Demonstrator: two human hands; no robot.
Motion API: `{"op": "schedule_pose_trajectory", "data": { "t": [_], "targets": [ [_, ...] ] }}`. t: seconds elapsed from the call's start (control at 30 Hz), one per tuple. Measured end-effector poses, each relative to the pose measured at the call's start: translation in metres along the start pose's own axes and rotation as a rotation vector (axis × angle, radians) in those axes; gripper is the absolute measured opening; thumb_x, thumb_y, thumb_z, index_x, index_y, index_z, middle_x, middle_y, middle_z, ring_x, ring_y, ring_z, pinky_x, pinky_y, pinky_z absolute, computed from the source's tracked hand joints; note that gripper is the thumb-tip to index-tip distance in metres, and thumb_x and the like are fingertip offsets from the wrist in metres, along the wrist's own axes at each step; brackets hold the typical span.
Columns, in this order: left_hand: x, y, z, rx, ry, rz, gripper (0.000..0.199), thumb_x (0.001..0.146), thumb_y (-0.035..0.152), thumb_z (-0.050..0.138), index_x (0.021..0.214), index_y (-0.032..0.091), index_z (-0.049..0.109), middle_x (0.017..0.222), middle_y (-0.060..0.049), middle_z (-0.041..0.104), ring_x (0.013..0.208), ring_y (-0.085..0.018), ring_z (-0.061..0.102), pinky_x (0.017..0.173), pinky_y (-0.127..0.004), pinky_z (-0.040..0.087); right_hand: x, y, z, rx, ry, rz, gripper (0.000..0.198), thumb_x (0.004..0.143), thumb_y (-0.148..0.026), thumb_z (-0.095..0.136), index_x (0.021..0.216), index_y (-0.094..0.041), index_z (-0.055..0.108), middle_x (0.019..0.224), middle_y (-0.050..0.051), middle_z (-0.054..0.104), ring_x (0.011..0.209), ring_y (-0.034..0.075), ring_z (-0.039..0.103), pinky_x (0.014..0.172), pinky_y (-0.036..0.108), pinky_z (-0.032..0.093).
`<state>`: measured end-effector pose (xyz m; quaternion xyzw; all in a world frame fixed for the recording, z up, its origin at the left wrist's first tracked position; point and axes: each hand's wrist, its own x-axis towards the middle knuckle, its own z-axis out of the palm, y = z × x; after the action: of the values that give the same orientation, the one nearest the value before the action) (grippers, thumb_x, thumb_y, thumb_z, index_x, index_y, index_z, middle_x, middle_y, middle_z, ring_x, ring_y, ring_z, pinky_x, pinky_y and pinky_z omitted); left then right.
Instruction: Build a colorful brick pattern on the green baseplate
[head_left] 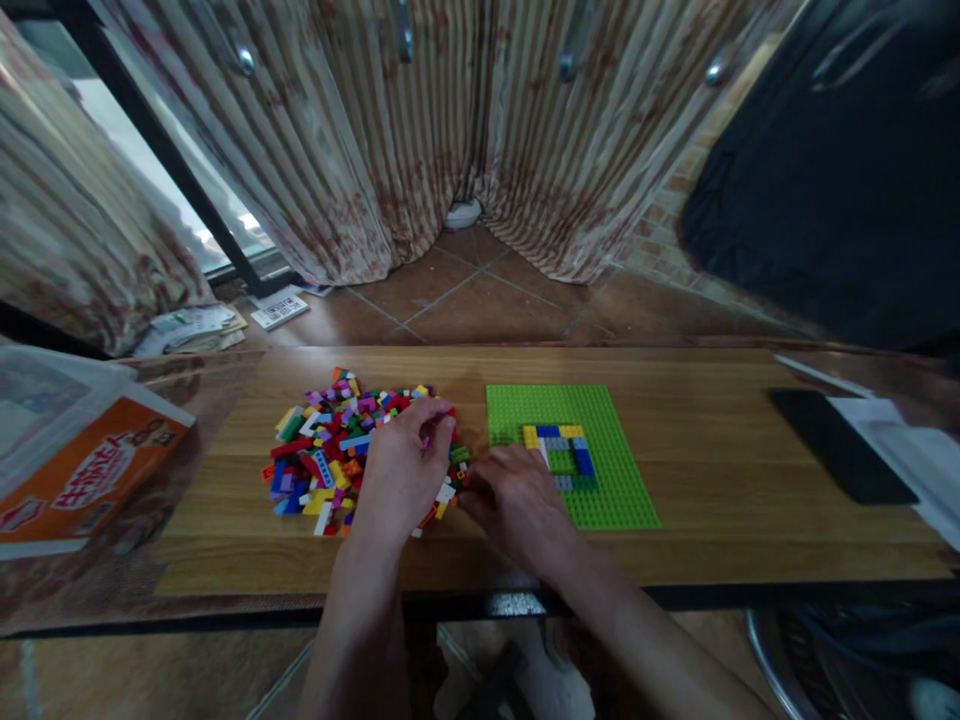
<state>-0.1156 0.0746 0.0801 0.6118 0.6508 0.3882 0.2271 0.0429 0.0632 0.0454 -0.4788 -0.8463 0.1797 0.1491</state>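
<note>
A loose heap of small toy building bricks (pixel 319 455) in many colours lies on the left part of the wooden table. My left hand (pixel 405 455) is over the heap's right side, thumb and forefinger curled close together; what they pinch, if anything, I cannot make out. At the heap's right edge, my right hand (pixel 517 495) has its fingers bent together, and their tips hide whatever is in them. Beside it lies a green studded baseplate (pixel 622 490). On the plate stands a rectangular ring of bricks (pixel 581 455) in yellow, blue, grey and white, partly covered by my right hand.
The wooden table (pixel 720 470) has a dark flat pad (pixel 840 445) and white papers (pixel 930 480) at its right end. An orange and white box (pixel 97 465) stands at the left, near a clear plastic container (pixel 52 385). Striped curtains (pixel 360 150) hang beyond the tiled floor.
</note>
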Motion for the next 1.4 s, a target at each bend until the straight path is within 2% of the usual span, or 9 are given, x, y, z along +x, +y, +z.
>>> {"op": "schedule_pose_trajectory", "data": {
  "t": [0.2, 0.5, 0.67, 0.8, 0.97, 1.1, 1.23, 1.4],
  "targets": [
    [-0.001, 0.0, -0.003, 0.007, -0.004, 0.002, 0.019, 0.089, 0.023, 0.054, 0.098, 0.018, 0.07, 0.092, -0.004, 0.076, 0.083, -0.017, 0.07, 0.075, -0.027, 0.052, 0.004, -0.01, 0.006, -0.079, 0.009, 0.079, 0.008, 0.084, -0.02, 0.061, 0.089, -0.02, 0.067, 0.091, 0.006, 0.065, 0.091, 0.023, 0.053, 0.082, 0.038, 0.036],
    [-0.002, 0.001, -0.004, 0.001, -0.014, 0.01, 0.019, 0.089, 0.025, 0.052, 0.097, 0.02, 0.068, 0.091, -0.003, 0.076, 0.08, -0.017, 0.07, 0.072, -0.028, 0.053, 0.006, -0.009, 0.013, -0.065, 0.082, 0.036, 0.008, 0.083, -0.021, 0.062, 0.091, -0.02, 0.065, 0.091, 0.007, 0.064, 0.089, 0.024, 0.053, 0.08, 0.038, 0.036],
    [-0.001, 0.0, -0.003, 0.011, -0.022, 0.017, 0.02, 0.09, 0.025, 0.051, 0.098, 0.02, 0.068, 0.092, -0.004, 0.076, 0.082, -0.018, 0.07, 0.074, -0.028, 0.053, 0.01, -0.007, 0.016, -0.052, 0.081, 0.016, 0.007, 0.085, -0.018, 0.059, 0.083, -0.019, 0.065, 0.087, 0.006, 0.064, 0.087, 0.021, 0.054, 0.079, 0.036, 0.037],
    [-0.001, -0.002, -0.002, 0.02, -0.011, 0.024, 0.021, 0.09, 0.027, 0.051, 0.1, 0.02, 0.069, 0.095, -0.004, 0.076, 0.085, -0.019, 0.07, 0.077, -0.029, 0.054, 0.013, -0.003, 0.006, 0.04, 0.09, 0.044, 0.007, 0.086, -0.02, 0.061, 0.081, -0.02, 0.065, 0.085, 0.005, 0.067, 0.085, 0.02, 0.057, 0.08, 0.035, 0.039],
    [-0.001, -0.003, 0.0, 0.007, -0.01, 0.026, 0.021, 0.09, 0.028, 0.052, 0.099, 0.021, 0.069, 0.093, -0.003, 0.076, 0.084, -0.018, 0.07, 0.075, -0.028, 0.054, 0.01, 0.027, -0.024, 0.326, 0.245, 0.154, 0.012, 0.09, -0.023, 0.056, 0.086, -0.021, 0.067, 0.085, 0.002, 0.07, 0.078, 0.016, 0.063, 0.074, 0.03, 0.046],
    [-0.001, -0.001, 0.0, 0.009, -0.027, 0.013, 0.021, 0.089, 0.029, 0.052, 0.099, 0.021, 0.069, 0.093, -0.003, 0.076, 0.083, -0.018, 0.071, 0.072, -0.028, 0.054, 0.002, 0.067, -0.042, 0.422, 0.391, 0.322, 0.011, 0.083, -0.029, 0.063, 0.086, -0.021, 0.07, 0.085, 0.003, 0.072, 0.077, 0.017, 0.066, 0.074, 0.031, 0.051],
    [-0.001, 0.002, 0.001, 0.004, -0.033, 0.007, 0.021, 0.089, 0.029, 0.053, 0.098, 0.02, 0.069, 0.092, -0.004, 0.076, 0.081, -0.019, 0.071, 0.074, -0.029, 0.054, -0.005, 0.093, -0.052, 0.39, 0.341, 0.368, 0.014, 0.078, -0.029, 0.065, 0.086, -0.021, 0.072, 0.083, 0.004, 0.074, 0.076, 0.019, 0.068, 0.073, 0.034, 0.054],
    [0.0, 0.001, 0.006, -0.026, -0.046, 0.024, 0.02, 0.088, 0.029, 0.052, 0.097, 0.021, 0.069, 0.091, -0.004, 0.076, 0.08, -0.018, 0.071, 0.074, -0.03, 0.055, -0.01, 0.102, -0.055, 0.311, 0.285, 0.359, 0.013, 0.075, -0.022, 0.063, 0.084, -0.022, 0.073, 0.082, 0.004, 0.074, 0.074, 0.019, 0.068, 0.073, 0.034, 0.054]
  ]
}}
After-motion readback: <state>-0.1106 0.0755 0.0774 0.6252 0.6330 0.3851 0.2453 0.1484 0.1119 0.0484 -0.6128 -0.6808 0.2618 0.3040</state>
